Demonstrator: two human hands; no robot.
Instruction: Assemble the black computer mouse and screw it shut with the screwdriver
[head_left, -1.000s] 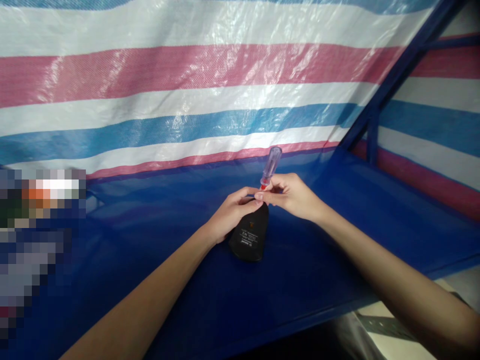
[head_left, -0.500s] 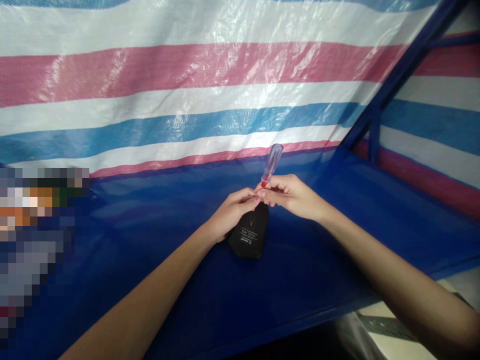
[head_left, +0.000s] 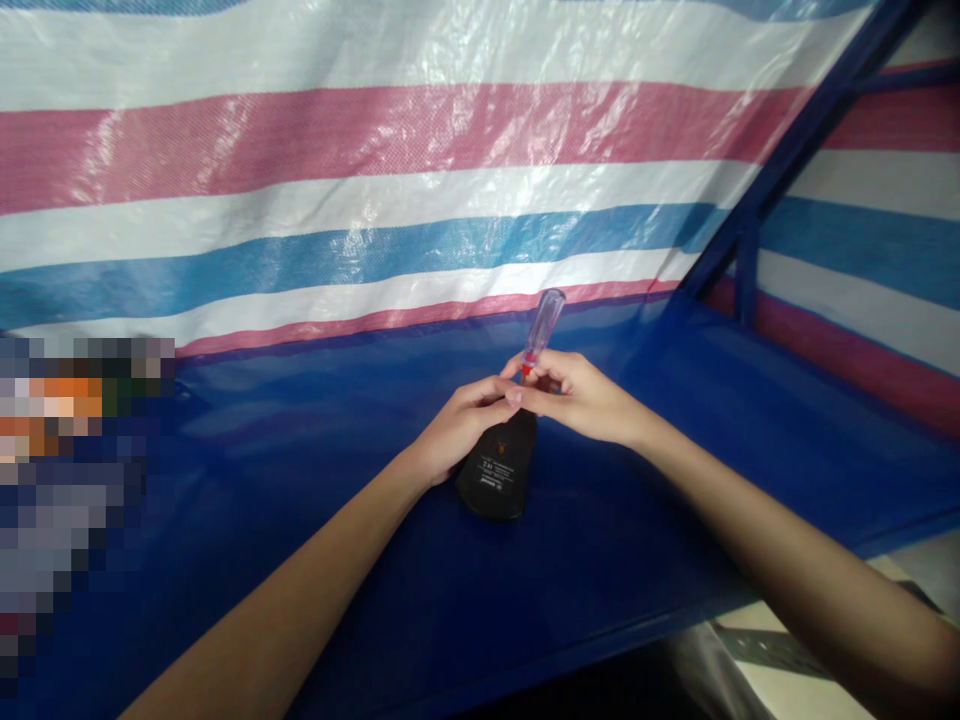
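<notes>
A black computer mouse [head_left: 495, 478] lies underside up on the blue table, its printed label and small sensor opening showing. My left hand [head_left: 474, 425] is closed around its far left side, with thumb and fingertips at the upper end. Pinched in the fingers of my right hand [head_left: 574, 395] is a screwdriver [head_left: 546, 318] with a clear purplish handle and a red collar. It stands nearly upright, leaning slightly right, over the far end of the mouse. My fingers hide its shaft and tip, and the fingertips of both hands meet there.
The blue sheet-covered table [head_left: 375, 620] ends at a front edge below my arms. A striped plastic sheet [head_left: 375, 130] hangs behind it, and a dark blue frame post [head_left: 795, 150] slants at the right. A pixelated area covers the left side.
The fingers of my right hand have shifted slightly around the screwdriver's collar. The screwdriver handle has moved only a little, and the mouse stays in almost the same place.
</notes>
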